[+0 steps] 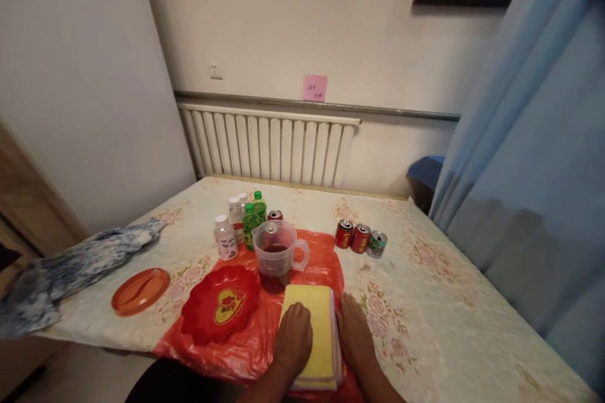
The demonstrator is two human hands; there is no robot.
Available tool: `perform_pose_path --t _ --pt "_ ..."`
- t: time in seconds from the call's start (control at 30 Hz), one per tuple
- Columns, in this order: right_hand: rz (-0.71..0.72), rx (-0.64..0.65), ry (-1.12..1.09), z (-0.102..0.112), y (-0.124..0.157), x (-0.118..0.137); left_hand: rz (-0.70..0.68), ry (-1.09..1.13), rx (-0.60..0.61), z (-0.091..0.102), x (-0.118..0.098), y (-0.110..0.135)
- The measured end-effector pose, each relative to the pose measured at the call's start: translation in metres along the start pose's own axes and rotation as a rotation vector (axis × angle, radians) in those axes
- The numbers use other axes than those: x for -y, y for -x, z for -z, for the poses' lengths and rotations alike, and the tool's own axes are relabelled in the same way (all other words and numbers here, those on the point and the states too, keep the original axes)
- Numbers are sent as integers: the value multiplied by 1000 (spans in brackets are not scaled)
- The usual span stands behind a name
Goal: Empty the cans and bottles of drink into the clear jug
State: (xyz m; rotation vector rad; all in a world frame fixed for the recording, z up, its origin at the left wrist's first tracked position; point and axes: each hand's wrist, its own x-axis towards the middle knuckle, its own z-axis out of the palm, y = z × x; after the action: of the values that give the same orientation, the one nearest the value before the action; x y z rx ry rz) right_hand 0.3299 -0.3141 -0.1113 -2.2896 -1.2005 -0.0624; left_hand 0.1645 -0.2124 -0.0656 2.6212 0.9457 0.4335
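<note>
A stack of folded yellow cloths (320, 334) with pale purple edges lies on a red plastic sheet (321, 258) at the table's front. My left hand (293, 339) rests on the stack's left side, its fingers curled down against the cloth. Along the right edge, my right hand (355, 332) lies with its fingers stretched forward, touching the stack's side. Just behind the cloths stands a clear plastic measuring jug (275, 258) with dark liquid in it, its handle to the right. To the left sits a red scalloped tray (201, 310) with a yellow heart design.
Green-capped bottles (250, 230) and white-capped bottles (225, 239) cluster behind the tray. Several drink cans (361, 238) stand on the floral tablecloth (435, 321). An orange lid (140, 291) and a blue-white fabric (89, 264) lie left. A blue curtain (529, 201) hangs right.
</note>
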Motion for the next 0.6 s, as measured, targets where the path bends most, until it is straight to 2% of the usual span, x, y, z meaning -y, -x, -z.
perform_pose_path --t 0.17,0.27,0.47,0.6 --pt "-58 -84 -194 7 -1 3 27 56 69 1 1 -3" --pt "-104 -76 -276 11 1 8 21 118 118 7 1 -6" --pt "-235 -85 -336 5 0 -4 7 276 162 39 18 -9" --pt "-175 -181 -351 19 -28 -12 88 444 88 61 39 -13"
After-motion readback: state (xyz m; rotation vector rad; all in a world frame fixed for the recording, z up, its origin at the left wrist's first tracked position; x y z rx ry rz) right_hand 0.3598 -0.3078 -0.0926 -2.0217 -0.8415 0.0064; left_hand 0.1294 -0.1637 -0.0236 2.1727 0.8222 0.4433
